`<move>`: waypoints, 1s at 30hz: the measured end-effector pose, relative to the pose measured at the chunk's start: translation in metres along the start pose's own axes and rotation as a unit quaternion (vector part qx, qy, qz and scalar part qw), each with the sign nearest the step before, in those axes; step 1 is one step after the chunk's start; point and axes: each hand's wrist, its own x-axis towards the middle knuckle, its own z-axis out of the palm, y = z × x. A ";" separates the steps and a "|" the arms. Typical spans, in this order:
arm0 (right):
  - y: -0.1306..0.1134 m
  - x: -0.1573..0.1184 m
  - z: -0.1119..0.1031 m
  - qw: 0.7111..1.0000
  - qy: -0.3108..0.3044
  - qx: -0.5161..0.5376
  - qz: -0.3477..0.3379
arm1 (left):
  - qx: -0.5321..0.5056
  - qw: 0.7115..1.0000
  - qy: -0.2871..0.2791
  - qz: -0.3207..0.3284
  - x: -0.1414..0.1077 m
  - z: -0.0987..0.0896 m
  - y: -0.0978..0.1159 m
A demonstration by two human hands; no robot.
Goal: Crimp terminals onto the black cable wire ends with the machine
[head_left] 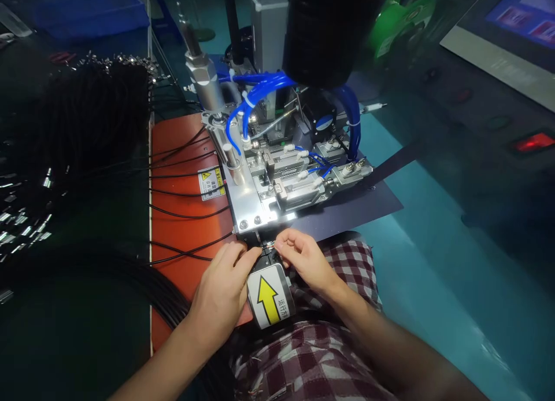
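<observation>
My left hand [223,288] and my right hand [304,259] meet at the front end of a small bench machine [249,198]. Closed in a pinch, the left fingers press at the left side of its black feed track [267,263]. Across from them, my right thumb and index finger pinch beside a tiny shiny metal piece [269,246]. What each hand grips is too small or hidden to name. Just below lies a white end cover [259,317] with a yellow arrow [269,300] pointing towards the machine.
Several black cables [186,216] cross the orange board [173,143] left of the machine. A big bundle of black cables [99,111] with metal ends lies further left. Blue air tubes [264,88] arch over the machine. At upper right is a control screen [524,19].
</observation>
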 end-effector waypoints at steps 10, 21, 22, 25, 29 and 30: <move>0.003 0.004 0.003 1.000 0.014 0.019 0.002 | -0.026 1.000 -0.008 0.000 0.004 -0.003 0.001; 0.004 0.005 0.008 0.999 0.038 0.036 0.004 | 0.041 0.997 -0.059 0.012 0.007 -0.001 0.004; 0.004 0.006 0.009 0.997 0.029 0.061 0.023 | 0.047 0.997 -0.062 0.006 0.007 -0.001 0.005; 0.004 0.008 0.007 0.993 0.013 0.104 0.060 | 0.038 0.998 -0.057 -0.006 0.007 0.000 0.005; 0.004 0.006 0.004 0.994 0.028 0.097 0.043 | -0.024 0.999 -0.027 -0.007 0.007 -0.002 0.003; 0.004 0.005 0.003 0.994 0.033 0.094 0.036 | -0.037 0.999 -0.021 -0.008 0.007 -0.003 0.002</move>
